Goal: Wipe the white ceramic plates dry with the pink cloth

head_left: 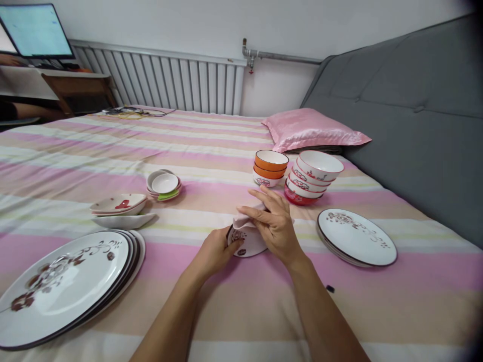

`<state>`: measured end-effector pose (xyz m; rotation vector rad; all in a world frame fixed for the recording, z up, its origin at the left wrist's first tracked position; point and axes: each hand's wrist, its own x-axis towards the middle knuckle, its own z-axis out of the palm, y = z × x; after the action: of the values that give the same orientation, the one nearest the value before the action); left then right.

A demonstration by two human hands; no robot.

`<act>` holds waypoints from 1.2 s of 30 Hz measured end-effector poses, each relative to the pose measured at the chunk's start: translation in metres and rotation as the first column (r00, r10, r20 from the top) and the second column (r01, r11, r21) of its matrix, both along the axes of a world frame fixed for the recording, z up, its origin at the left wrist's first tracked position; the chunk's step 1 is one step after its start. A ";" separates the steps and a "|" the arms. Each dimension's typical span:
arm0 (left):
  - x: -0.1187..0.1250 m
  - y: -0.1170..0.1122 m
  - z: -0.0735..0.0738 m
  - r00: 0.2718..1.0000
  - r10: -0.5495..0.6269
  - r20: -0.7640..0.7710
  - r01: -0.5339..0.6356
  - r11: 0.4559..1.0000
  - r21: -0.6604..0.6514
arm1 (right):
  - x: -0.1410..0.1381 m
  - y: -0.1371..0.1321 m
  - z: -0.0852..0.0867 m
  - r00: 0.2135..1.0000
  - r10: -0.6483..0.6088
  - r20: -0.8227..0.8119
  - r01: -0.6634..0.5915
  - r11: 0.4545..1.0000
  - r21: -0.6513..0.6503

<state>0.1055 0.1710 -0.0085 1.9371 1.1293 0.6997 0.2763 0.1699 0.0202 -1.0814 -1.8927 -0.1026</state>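
Note:
My left hand (216, 253) grips the left edge of a small white plate (251, 246) with a dark rim and brown flower print, thumb on its face. Over the plate's upper part, my right hand (272, 221) presses a pale pink cloth (243, 220), its fingers bent around it. Part of the plate is hidden beneath that hand. Just beyond the hands stand a stack of orange and white bowls (269, 168) and a stack of red-rimmed white bowls (309, 178). To the right lies a short stack of white plates (356, 236) with dark rims.
Large oval plates (68, 281) are stacked at the left front. Behind them are boat-shaped dishes (121, 206) and small nested bowls (164, 183). A pink pillow (313, 128) rests by the grey headboard (407, 90). A small black object (330, 288) lies on the striped sheet (241, 322). Cables (132, 111) lie at the far edge.

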 end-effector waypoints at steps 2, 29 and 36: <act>0.001 0.000 0.001 1.000 0.004 0.002 -0.004 1.000 0.010 | 0.001 0.001 -0.001 1.000 0.009 -0.023 -0.009 1.000 -0.010; -0.003 0.000 0.002 0.879 0.384 0.283 -0.098 0.726 -0.681 | 0.037 0.015 0.003 0.043 -0.181 -0.982 0.161 0.972 -0.172; -0.005 0.000 0.001 0.891 0.406 0.203 -0.196 0.747 -0.636 | 0.028 -0.012 0.032 0.198 0.007 -0.980 0.109 0.994 0.029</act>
<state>0.1003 0.1713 -0.0078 1.0542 1.2739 0.6939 0.3041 0.1582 0.0524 -0.7766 -0.6006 0.4096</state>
